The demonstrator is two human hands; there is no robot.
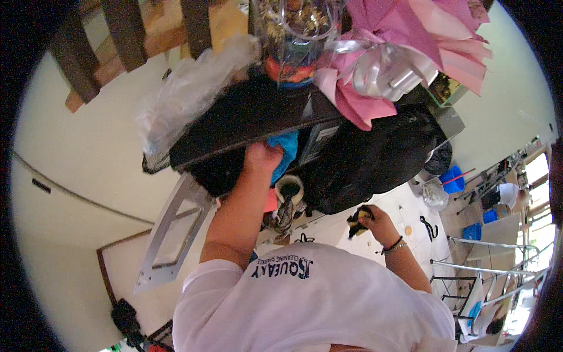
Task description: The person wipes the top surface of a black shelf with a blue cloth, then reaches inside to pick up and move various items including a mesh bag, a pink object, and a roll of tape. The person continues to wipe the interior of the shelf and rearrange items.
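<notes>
My left hand (263, 157) grips a bright blue cloth (286, 145) inside the opening of a black shelf unit (220, 176). Part of that cloth is hidden behind my fingers and the shelf's top edge. Lower and to the right, my right hand (378, 223) holds a small black and yellow object (360, 221), perhaps a crumpled cloth or sponge; its exact kind is unclear. Just right of the blue cloth, a dark panel (319, 138) stands in the shelf. A black fabric cover or bag (369, 158) bulges along the shelf's right side.
Above the shelf stand a clear container of dried flowers (292, 53), a pink paper-wrapped bouquet (396, 26) and fluffy pale plumes (189, 88). Shoes (286, 211) sit beneath. Farther right are blue buckets (452, 179), metal racks (488, 264) and another person (506, 196).
</notes>
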